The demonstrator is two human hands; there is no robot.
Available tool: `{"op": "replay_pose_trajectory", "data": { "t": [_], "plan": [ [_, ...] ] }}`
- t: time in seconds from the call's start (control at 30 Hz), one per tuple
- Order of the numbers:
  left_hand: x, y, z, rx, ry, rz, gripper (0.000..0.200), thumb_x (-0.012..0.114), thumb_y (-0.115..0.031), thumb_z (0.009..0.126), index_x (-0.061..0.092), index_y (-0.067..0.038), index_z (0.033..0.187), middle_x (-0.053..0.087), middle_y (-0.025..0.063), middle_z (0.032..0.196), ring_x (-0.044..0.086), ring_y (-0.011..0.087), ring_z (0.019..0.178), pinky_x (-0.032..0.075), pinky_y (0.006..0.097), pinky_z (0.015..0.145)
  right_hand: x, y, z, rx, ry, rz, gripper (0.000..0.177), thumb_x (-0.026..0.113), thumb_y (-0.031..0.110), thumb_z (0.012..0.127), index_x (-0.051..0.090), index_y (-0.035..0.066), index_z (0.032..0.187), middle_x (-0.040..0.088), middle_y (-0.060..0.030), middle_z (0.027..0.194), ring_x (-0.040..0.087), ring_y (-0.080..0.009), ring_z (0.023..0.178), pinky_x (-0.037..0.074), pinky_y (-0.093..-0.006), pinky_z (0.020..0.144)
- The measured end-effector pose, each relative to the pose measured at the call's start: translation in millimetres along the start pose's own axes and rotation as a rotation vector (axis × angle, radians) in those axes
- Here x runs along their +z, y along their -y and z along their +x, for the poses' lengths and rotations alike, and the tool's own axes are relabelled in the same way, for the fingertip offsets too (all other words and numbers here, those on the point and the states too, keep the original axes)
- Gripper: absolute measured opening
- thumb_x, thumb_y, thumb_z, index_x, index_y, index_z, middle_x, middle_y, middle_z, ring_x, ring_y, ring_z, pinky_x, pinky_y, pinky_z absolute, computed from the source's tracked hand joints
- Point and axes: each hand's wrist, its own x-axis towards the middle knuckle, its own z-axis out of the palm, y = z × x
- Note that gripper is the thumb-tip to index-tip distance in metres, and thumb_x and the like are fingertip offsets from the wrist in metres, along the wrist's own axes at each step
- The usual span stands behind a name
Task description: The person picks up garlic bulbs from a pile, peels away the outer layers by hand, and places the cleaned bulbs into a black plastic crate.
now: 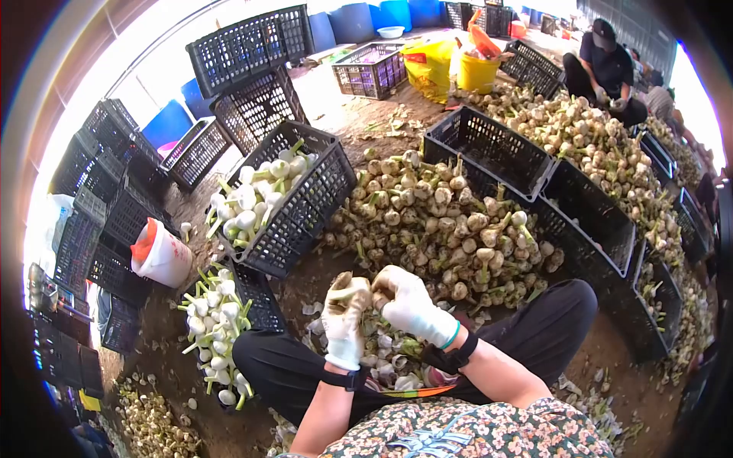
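My left hand (pixel 346 314), in a white glove with soiled fingertips, is closed with its fingers curled. Close against it is my right hand (pixel 412 304), also gloved, its fingers pinched together. Between them a brownish garlic bulb (pixel 378 299) shows only in part; the gloves hide most of it. Under the hands, papery garlic peelings (pixel 389 359) lie between my legs. Just beyond is a large heap of unpeeled, soil-stained garlic bulbs (pixel 435 229) with stems.
Cleaned white garlic fills a tilted black crate (pixel 305 210), and more cleaned garlic (pixel 217 328) lies at the left. A white bucket (pixel 162 253) stands farther left. Black crates (pixel 489 153) line the right. A person (pixel 603 72) sits by another heap; yellow containers (pixel 429 70) stand behind.
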Motion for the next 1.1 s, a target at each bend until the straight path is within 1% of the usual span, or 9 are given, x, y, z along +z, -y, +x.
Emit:
{"op": "replay_pose_trajectory", "data": {
  "t": [0.1, 0.3, 0.37, 0.43, 0.5, 0.7, 0.83, 0.93, 1.1],
  "plan": [
    [-4, 7, 8, -0.058, -0.168, -0.028, 0.038, 0.071, -0.016, 0.091, 0.058, -0.002, 0.124, 0.061, 0.0106, 0.124, 0.056, 0.0222, 0.120, 0.046, 0.0358, 0.104, 7, -16, 4, -0.080, -0.120, -0.133, 0.012, 0.069, 0.008, 0.078, 0.063, 0.001, 0.087, 0.062, -0.0150, 0.086, 0.063, -0.0323, 0.081, 0.050, -0.0382, 0.071],
    [-9, 0, 28, -0.148, 0.143, -0.667, 0.051, 0.060, -0.034, 0.094, 0.053, -0.004, 0.135, 0.050, 0.0140, 0.143, 0.043, 0.0311, 0.136, 0.033, 0.0494, 0.114, -2, -74, 17, 0.251, -0.233, -0.173, 0.020, 0.071, 0.020, 0.079, 0.065, 0.002, 0.086, 0.063, -0.0174, 0.085, 0.063, -0.0355, 0.076, 0.051, -0.0405, 0.069],
    [-12, 5, 39, -0.126, 0.174, -0.627, 0.051, 0.055, -0.041, 0.096, 0.051, -0.016, 0.140, 0.048, 0.0113, 0.146, 0.040, 0.0338, 0.137, 0.032, 0.0602, 0.111, -1, -115, 10, 0.162, -0.072, -0.414, 0.019, 0.066, 0.021, 0.077, 0.068, 0.002, 0.083, 0.065, -0.0206, 0.085, 0.064, -0.0397, 0.077, 0.052, -0.0453, 0.070],
    [-13, 5, 51, -0.185, 0.255, -0.695, 0.047, 0.052, -0.044, 0.096, 0.052, -0.022, 0.138, 0.053, 0.0127, 0.141, 0.050, 0.0375, 0.128, 0.038, 0.0614, 0.106, -5, -129, 9, 0.288, 0.501, -0.552, 0.023, 0.061, 0.018, 0.070, 0.072, 0.001, 0.081, 0.067, -0.0256, 0.086, 0.065, -0.0425, 0.087, 0.052, -0.0484, 0.080],
    [-26, 12, 73, -0.307, -0.049, -0.618, 0.044, 0.056, -0.047, 0.094, 0.059, -0.018, 0.127, 0.065, 0.0134, 0.118, 0.063, 0.0382, 0.107, 0.051, 0.0569, 0.095, -9, -152, 6, 0.544, 0.570, -0.554, 0.034, 0.061, 0.022, 0.069, 0.071, -0.001, 0.092, 0.066, -0.0283, 0.101, 0.063, -0.0432, 0.095, 0.050, -0.0473, 0.085],
    [17, -78, 162, 0.057, 0.006, -0.570, 0.047, 0.051, -0.048, 0.098, 0.059, -0.007, 0.120, 0.065, 0.0144, 0.116, 0.064, 0.0329, 0.106, 0.053, 0.0480, 0.097, -64, -193, 102, 0.390, -0.502, -0.540, 0.051, 0.057, 0.017, 0.082, 0.050, 0.004, 0.131, 0.054, -0.0262, 0.116, 0.055, -0.0442, 0.109, 0.045, -0.0470, 0.096],
    [19, -61, 169, 0.100, 0.110, -0.447, 0.041, 0.046, -0.043, 0.102, 0.061, -0.008, 0.119, 0.068, 0.0148, 0.111, 0.066, 0.0296, 0.105, 0.054, 0.0457, 0.094, -104, -245, 183, 0.614, -0.531, -0.502, 0.053, 0.058, 0.018, 0.082, 0.052, 0.005, 0.133, 0.059, -0.0299, 0.120, 0.059, -0.0415, 0.112, 0.048, -0.0434, 0.096],
    [8, 0, 152, -0.244, 0.020, -0.437, 0.026, 0.050, -0.034, 0.102, 0.062, -0.014, 0.115, 0.069, 0.0050, 0.104, 0.068, 0.0233, 0.096, 0.058, 0.0425, 0.083, -107, -269, 187, 0.499, -0.627, -0.337, 0.048, 0.068, 0.026, 0.082, 0.060, 0.003, 0.123, 0.068, -0.0234, 0.106, 0.066, -0.0360, 0.098, 0.052, -0.0406, 0.089],
    [22, 69, 119, -0.518, -0.147, -0.234, 0.029, 0.055, -0.031, 0.101, 0.057, -0.009, 0.121, 0.063, 0.0101, 0.116, 0.062, 0.0257, 0.107, 0.055, 0.0426, 0.087, -66, -184, 111, 0.489, -0.553, 0.779, 0.034, 0.062, -0.006, 0.086, 0.060, 0.003, 0.119, 0.066, -0.0060, 0.110, 0.065, -0.0182, 0.089, 0.054, -0.0303, 0.083]
  ]
}}
